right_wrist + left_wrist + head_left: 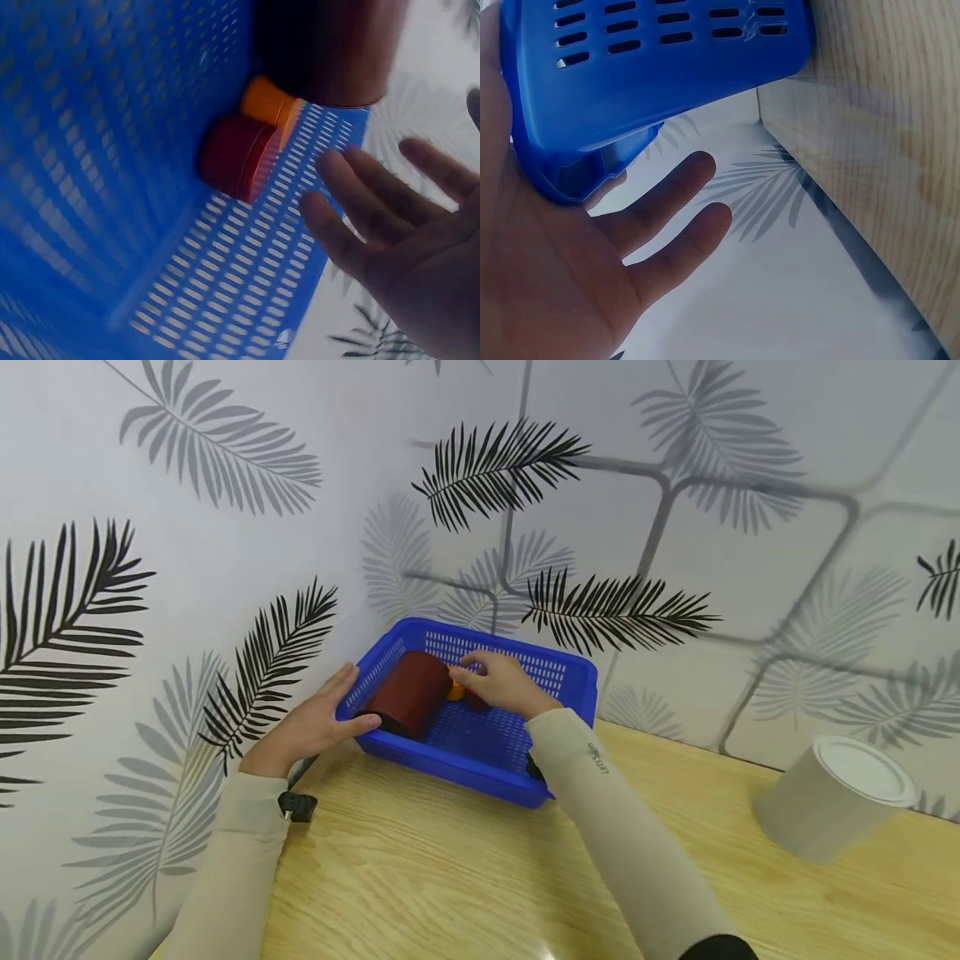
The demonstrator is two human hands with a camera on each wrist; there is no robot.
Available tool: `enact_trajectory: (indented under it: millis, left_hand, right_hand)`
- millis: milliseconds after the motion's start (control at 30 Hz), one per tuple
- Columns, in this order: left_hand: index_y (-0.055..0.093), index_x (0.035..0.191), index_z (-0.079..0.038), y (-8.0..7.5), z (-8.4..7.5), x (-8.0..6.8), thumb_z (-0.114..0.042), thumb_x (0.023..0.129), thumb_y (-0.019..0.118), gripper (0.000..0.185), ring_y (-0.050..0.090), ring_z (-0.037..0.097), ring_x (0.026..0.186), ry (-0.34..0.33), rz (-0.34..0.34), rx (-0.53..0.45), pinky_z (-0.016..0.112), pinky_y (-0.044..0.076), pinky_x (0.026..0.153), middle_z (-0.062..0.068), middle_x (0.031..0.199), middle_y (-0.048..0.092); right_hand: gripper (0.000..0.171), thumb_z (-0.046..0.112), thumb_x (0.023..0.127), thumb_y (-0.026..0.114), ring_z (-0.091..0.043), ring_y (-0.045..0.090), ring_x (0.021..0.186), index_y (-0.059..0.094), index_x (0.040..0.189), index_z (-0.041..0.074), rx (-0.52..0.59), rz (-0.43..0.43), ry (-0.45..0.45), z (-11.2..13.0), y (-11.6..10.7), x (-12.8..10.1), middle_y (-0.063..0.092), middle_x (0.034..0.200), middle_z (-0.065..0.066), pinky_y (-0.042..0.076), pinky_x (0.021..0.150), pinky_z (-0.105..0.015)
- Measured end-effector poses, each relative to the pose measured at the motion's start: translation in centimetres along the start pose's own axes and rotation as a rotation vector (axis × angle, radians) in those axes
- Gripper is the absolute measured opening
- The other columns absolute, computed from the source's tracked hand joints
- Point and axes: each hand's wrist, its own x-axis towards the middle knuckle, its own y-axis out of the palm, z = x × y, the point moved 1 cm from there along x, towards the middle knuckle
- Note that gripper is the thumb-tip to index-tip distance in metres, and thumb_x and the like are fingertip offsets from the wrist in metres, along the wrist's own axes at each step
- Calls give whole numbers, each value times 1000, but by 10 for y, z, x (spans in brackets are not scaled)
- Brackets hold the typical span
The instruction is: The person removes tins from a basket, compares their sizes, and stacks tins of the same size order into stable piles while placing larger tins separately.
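Left hand (311,727) is resting flat against the outer left wall of the blue basket (450,764), fingers straight and relaxed, thumb near the rim, gripping nothing; the left wrist view is showing the palm (547,277) under the basket's corner with fingers spread. Inside the basket, toward its left wall, a dark red cylinder (408,692) is lying on its side, long axis running from the basket's near-left corner toward its back wall. Just right of the cylinder, an orange cap (270,105) and a red cap (238,157) are sitting on the slotted floor, touching or nearly touching each other, the orange one against the cylinder's end. Right hand (504,683) is hovering in the basket directly over those caps, fingers loosely extended, holding nothing per the right wrist view; contact with the caps I cannot tell. Right hand is the nearer one to the caps; left hand is nearer the cylinder but outside the wall. Well right of the basket, a grey can (836,797) is lying tilted on the table (450,877).
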Motion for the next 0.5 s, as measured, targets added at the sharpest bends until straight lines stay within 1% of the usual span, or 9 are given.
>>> enact_trajectory:
  millis: [100,200,267,367,433,500]
  left_hand:
    - [1,164,-13,-3,0,-1,-64,94,58,104,6,44,151,-12,3,1,69,16,112,12,169,-5]
    - [1,164,-13,-3,-1,-3,-64,94,59,104,7,45,150,-23,6,-12,70,16,112,11,169,-5]
    - [2,164,-13,-1,-1,-3,-64,94,58,104,7,46,150,-25,7,-18,70,16,112,11,169,-5]
    - [3,164,-12,1,-2,-2,-65,94,58,104,8,47,150,-25,8,-23,70,17,111,12,169,-4]
    - [3,164,-12,1,-3,0,-65,94,58,104,8,46,150,-22,7,-18,70,17,111,13,169,-4]
    - [3,164,-12,-2,-4,2,-65,94,58,104,8,46,150,-20,4,-13,70,17,112,13,169,-3]
  right_hand:
    - [54,44,102,59,-27,61,106,56,145,10,-35,84,-53,9,9,12,64,124,-13,50,90,-45]
    - [60,43,100,62,-27,60,113,48,152,16,-34,159,-106,19,22,22,58,139,-11,50,94,-44]
    - [65,43,100,63,-28,59,120,42,156,18,-32,201,-142,23,30,26,49,150,-8,48,99,-44]
    - [68,44,101,60,-30,49,135,36,159,20,-23,240,-158,24,37,29,36,160,-4,41,108,-46]
    - [69,46,101,59,-31,54,128,34,160,22,-11,260,-138,22,38,29,37,160,-5,46,103,-46]
    - [69,48,101,58,-32,60,116,33,161,26,16,282,-100,21,34,29,49,148,-12,51,95,-45]
